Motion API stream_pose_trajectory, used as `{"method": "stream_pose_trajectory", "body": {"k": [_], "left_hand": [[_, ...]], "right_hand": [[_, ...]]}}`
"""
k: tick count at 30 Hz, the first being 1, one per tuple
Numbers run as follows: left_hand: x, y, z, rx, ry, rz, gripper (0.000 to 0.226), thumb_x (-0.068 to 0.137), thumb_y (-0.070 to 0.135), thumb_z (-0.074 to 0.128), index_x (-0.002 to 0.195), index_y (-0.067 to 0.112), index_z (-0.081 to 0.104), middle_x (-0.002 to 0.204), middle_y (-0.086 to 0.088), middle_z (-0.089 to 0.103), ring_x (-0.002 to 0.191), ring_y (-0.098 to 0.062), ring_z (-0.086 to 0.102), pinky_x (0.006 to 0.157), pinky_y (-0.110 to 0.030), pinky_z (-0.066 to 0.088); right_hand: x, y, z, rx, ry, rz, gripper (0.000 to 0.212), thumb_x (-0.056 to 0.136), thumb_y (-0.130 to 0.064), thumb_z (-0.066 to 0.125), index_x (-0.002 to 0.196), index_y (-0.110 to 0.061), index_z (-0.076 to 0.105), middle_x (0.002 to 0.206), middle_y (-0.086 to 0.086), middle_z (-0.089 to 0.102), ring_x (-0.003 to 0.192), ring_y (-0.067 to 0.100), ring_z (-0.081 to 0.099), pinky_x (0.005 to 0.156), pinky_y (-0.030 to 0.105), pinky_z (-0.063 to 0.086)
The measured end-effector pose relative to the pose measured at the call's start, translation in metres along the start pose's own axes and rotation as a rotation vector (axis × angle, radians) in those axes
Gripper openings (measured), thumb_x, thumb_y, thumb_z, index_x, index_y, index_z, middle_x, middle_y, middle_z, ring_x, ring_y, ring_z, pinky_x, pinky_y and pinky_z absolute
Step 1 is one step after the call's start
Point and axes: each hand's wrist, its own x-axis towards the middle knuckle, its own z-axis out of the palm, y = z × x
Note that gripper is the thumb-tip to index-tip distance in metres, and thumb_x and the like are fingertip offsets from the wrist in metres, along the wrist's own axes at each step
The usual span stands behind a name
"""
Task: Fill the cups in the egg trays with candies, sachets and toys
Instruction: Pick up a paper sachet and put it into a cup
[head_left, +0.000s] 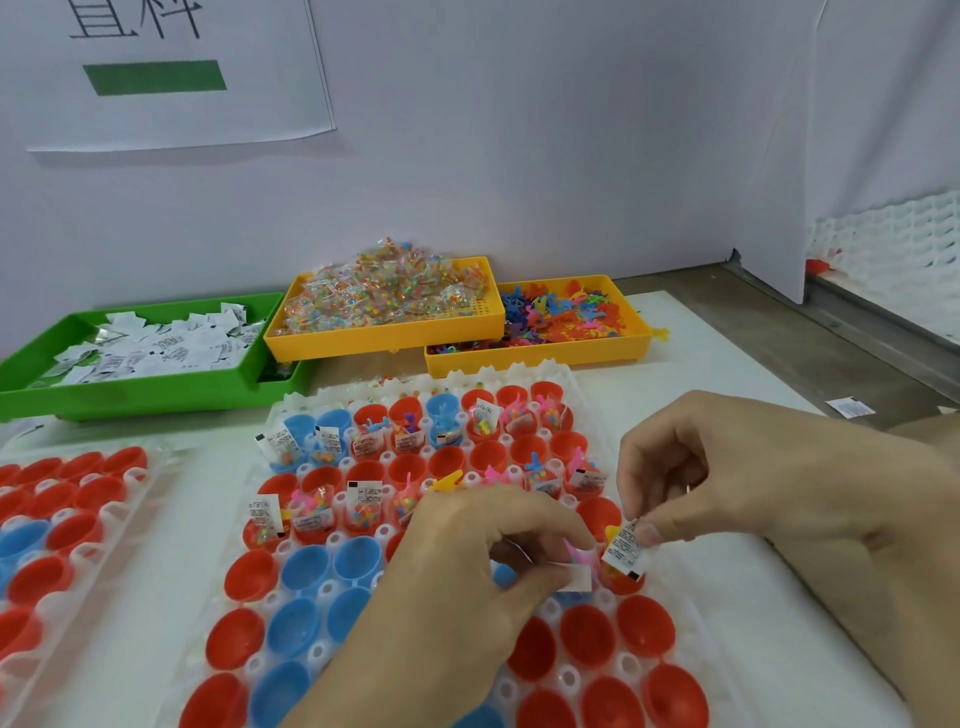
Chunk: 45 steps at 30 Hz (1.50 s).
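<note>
A white desk (737, 582) runs up to a pale wall (519, 130), where a paper sign (171, 73) hangs with large dark characters cut off at the top and a green bar beneath — the characters cannot be read whole. At the far right a strip of grey floor or ledge shows beside a white partition.

At the back of the desk stand three bins: a green bin (156, 384) holding white sachets, a yellow bin (384, 338) heaped with clear candy packets, and a second yellow bin (540, 358) of coloured plastic toys. One loose sachet (849, 407) lies flat on the desk at the right.

The main tray (311, 400), white with red and blue cups, lies in front of the bins; its far rows are filled, its near rows are bare cups. A second tray (130, 478) of red and blue cups sits to the left.

The right hand (727, 478) pinches a sachet (626, 552) between thumb and forefinger, the other fingers curled. The sachet stands nearly upright, long axis tilted slightly, lower end in a red cup (621, 581) at the tray's right side. Its print is black on white, too small to read. The left hand (467, 582) holds another white sachet (571, 577) with curled fingers, a pink toy (579, 555) just beside it.
</note>
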Motion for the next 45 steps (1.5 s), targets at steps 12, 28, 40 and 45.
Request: {"method": "stream_pose_trajectory", "body": {"k": [12, 28, 40, 45], "left_hand": [[0.001, -0.002, 0.001, 0.149, -0.015, 0.058, 0.050, 0.079, 0.004, 0.080, 0.108, 0.042, 0.063, 0.092, 0.023, 0.068, 0.085, -0.002, 0.066, 0.078, -0.013, 0.052], [0.001, -0.003, 0.000, 0.220, -0.024, 0.128, 0.037, 0.077, 0.001, 0.080, 0.096, 0.032, 0.075, 0.093, 0.016, 0.070, 0.090, 0.000, 0.065, 0.082, -0.008, 0.048], [0.002, -0.002, 0.002, 0.209, -0.036, 0.159, 0.036, 0.078, -0.005, 0.077, 0.095, 0.027, 0.076, 0.092, 0.014, 0.069, 0.085, -0.001, 0.066, 0.080, -0.013, 0.052], [0.002, -0.002, 0.002, 0.261, -0.058, 0.157, 0.037, 0.079, -0.005, 0.075, 0.096, 0.028, 0.076, 0.086, 0.015, 0.070, 0.090, 0.000, 0.062, 0.082, -0.014, 0.050]], "right_hand": [[0.000, -0.010, 0.006, -0.085, 0.051, 0.036, 0.012, 0.076, -0.024, 0.083, 0.076, -0.032, 0.074, 0.072, -0.008, 0.073, 0.062, 0.004, 0.065, 0.066, 0.032, 0.054], [0.000, -0.022, 0.015, -0.092, 0.019, 0.095, 0.015, 0.077, -0.014, 0.077, 0.073, -0.029, 0.074, 0.062, -0.007, 0.069, 0.053, 0.003, 0.060, 0.054, 0.014, 0.045], [-0.001, -0.025, 0.016, -0.109, 0.049, 0.129, 0.016, 0.078, -0.021, 0.082, 0.072, -0.032, 0.073, 0.063, -0.008, 0.070, 0.054, 0.002, 0.062, 0.053, 0.011, 0.044], [-0.001, -0.025, 0.017, -0.124, 0.049, 0.131, 0.019, 0.077, -0.016, 0.077, 0.071, -0.033, 0.071, 0.064, -0.007, 0.070, 0.052, 0.003, 0.060, 0.054, 0.014, 0.046]]}}
